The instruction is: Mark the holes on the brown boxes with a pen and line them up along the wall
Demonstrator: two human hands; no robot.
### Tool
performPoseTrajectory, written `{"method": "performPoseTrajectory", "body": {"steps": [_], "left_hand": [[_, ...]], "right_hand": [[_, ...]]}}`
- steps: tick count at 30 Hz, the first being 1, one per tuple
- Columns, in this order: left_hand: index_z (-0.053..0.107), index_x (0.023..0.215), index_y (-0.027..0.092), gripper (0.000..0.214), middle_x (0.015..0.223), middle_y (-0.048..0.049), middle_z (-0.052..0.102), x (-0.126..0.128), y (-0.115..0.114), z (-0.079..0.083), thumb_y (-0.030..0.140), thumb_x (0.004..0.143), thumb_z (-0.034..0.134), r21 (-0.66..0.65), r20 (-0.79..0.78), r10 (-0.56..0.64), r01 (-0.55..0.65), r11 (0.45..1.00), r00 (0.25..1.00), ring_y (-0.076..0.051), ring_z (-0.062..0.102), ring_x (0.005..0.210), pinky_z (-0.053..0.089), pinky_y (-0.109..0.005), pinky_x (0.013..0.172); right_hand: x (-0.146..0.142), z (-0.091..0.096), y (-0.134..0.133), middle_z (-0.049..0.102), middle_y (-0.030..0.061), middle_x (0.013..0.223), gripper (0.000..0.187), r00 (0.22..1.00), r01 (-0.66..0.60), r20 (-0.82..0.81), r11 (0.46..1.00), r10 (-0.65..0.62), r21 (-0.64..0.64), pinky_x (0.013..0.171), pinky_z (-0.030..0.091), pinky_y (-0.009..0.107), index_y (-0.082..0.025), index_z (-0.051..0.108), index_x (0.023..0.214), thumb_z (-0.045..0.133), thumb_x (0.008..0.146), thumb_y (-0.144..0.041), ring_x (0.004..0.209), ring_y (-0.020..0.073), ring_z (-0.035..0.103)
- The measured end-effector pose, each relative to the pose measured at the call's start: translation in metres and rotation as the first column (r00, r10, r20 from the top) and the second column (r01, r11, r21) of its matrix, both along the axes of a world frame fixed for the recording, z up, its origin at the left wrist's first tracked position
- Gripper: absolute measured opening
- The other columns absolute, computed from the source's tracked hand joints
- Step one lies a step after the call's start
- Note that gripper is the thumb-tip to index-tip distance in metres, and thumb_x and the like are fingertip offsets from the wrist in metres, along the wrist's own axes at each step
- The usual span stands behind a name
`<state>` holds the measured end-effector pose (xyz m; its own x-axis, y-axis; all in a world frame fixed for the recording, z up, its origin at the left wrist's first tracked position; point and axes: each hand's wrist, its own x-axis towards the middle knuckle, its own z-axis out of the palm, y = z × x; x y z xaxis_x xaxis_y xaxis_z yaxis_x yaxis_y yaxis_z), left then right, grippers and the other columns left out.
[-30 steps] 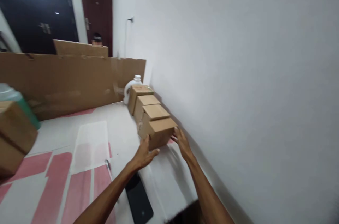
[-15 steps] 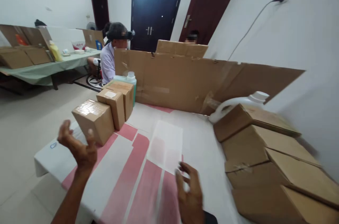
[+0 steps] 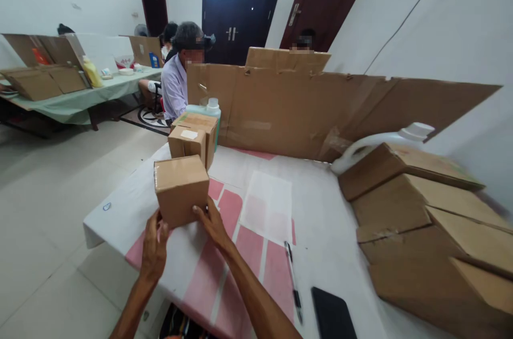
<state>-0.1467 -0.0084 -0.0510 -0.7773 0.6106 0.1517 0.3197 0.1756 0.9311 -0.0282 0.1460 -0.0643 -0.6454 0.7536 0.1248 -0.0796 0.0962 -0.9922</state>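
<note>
A small brown cardboard box (image 3: 181,188) stands near the left front of the white and pink table (image 3: 256,205). My left hand (image 3: 154,245) grips its lower left corner and my right hand (image 3: 211,221) holds its lower right edge. Both sets of fingers press against the box. Behind it stand two more small boxes (image 3: 192,139) and a green bottle (image 3: 208,110) with a white cap.
A row of cardboard boxes (image 3: 417,221) lines the right wall with a white jug (image 3: 377,144) behind. A pen (image 3: 293,280) and black phone (image 3: 332,317) lie near the front edge. A cardboard screen (image 3: 304,107) backs the table; people sit beyond it.
My view swung from the right-hand boxes to the left. Both hands left the box by the wall, crossed the table open, and now grip the small box at the left front.
</note>
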Motion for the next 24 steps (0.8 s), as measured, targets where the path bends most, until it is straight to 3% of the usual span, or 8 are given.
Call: {"method": "performPoseTrajectory", "body": {"steps": [2,4,6,9,13,16,21,24], "left_hand": [[0.057,0.15,0.018,0.075,0.147,-0.0199,0.064,0.034,-0.026,-0.002,0.072,0.099,0.054,-0.022,-0.086,-0.066,0.065,0.998,0.994,-0.036,0.061,0.137,0.046,-0.057,0.121],[0.053,0.157,0.02,0.067,0.144,-0.0191,0.063,0.06,-0.046,0.001,0.059,0.102,0.057,-0.035,-0.302,-0.163,0.16,0.987,0.939,-0.035,0.06,0.134,0.049,-0.057,0.117],[0.045,0.166,0.023,0.067,0.141,-0.0185,0.06,0.079,-0.058,0.012,0.047,0.104,0.058,-0.054,-0.547,-0.248,0.262,0.963,0.8,-0.035,0.058,0.133,0.05,-0.054,0.114],[0.035,0.172,0.027,0.077,0.138,-0.0184,0.055,0.098,-0.065,0.036,0.044,0.102,0.063,-0.097,-0.754,-0.313,0.374,0.923,0.578,-0.036,0.056,0.129,0.047,-0.051,0.111],[0.038,0.171,0.02,0.078,0.137,-0.02,0.057,0.111,-0.07,0.07,0.052,0.104,0.061,-0.135,-0.872,-0.331,0.472,0.871,0.361,-0.038,0.052,0.132,0.039,-0.053,0.117],[0.034,0.171,0.014,0.081,0.145,-0.0235,0.055,0.114,-0.076,0.088,0.059,0.106,0.054,-0.169,-0.87,-0.384,0.545,0.821,0.309,-0.039,0.05,0.139,0.035,-0.053,0.121],[0.016,0.173,0.002,0.107,0.159,-0.0316,0.047,0.109,-0.078,0.108,0.065,0.1,0.062,-0.216,-0.863,-0.428,0.567,0.795,0.27,-0.043,0.043,0.153,0.036,-0.054,0.124],[0.018,0.173,0.002,0.105,0.157,-0.0319,0.051,0.103,-0.073,0.118,0.049,0.097,0.074,-0.199,-0.881,-0.394,0.553,0.809,0.261,-0.043,0.047,0.149,0.041,-0.054,0.122]], "right_hand": [[0.03,0.008,-0.004,0.073,0.0109,0.138,0.06,0.999,0.031,-0.024,0.995,-0.033,-0.096,0.111,0.052,0.047,-0.025,0.067,0.14,0.068,0.096,-0.066,0.133,0.0321,0.064],[0.064,0.018,-0.009,0.077,0.0083,0.124,0.058,0.998,0.059,-0.015,0.984,-0.062,-0.17,0.101,0.055,0.042,-0.022,0.073,0.126,0.072,0.092,-0.069,0.115,0.0291,0.07],[0.094,0.025,-0.017,0.078,0.0062,0.108,0.059,0.996,0.089,0.006,0.973,-0.09,-0.212,0.091,0.055,0.038,-0.019,0.076,0.111,0.072,0.09,-0.075,0.098,0.0255,0.069],[0.129,0.028,-0.032,0.078,0.0052,0.098,0.064,0.991,0.13,0.0,0.956,-0.135,-0.263,0.088,0.054,0.037,-0.018,0.075,0.097,0.068,0.089,-0.082,0.09,0.0234,0.067],[0.161,0.028,-0.052,0.082,0.0082,0.11,0.076,0.987,-0.018,-0.146,0.873,-0.061,-0.488,0.099,0.056,0.043,-0.022,0.077,0.113,0.061,0.086,-0.091,0.106,0.0292,0.075],[0.179,0.035,-0.061,0.083,0.0107,0.114,0.08,0.973,-0.107,-0.23,0.809,-0.035,-0.578,0.104,0.055,0.045,-0.022,0.077,0.12,0.065,0.082,-0.092,0.117,0.0342,0.075],[0.193,0.051,-0.065,0.081,0.0113,0.118,0.066,0.955,-0.067,-0.277,0.838,-0.102,-0.541,0.105,0.055,0.043,-0.023,0.078,0.115,0.066,0.089,-0.083,0.126,0.0323,0.07],[0.198,0.059,-0.064,0.081,0.0123,0.116,0.07,0.929,-0.064,-0.344,0.853,-0.14,-0.518,0.104,0.055,0.046,-0.023,0.078,0.118,0.058,0.091,-0.085,0.125,0.0322,0.07]]}}
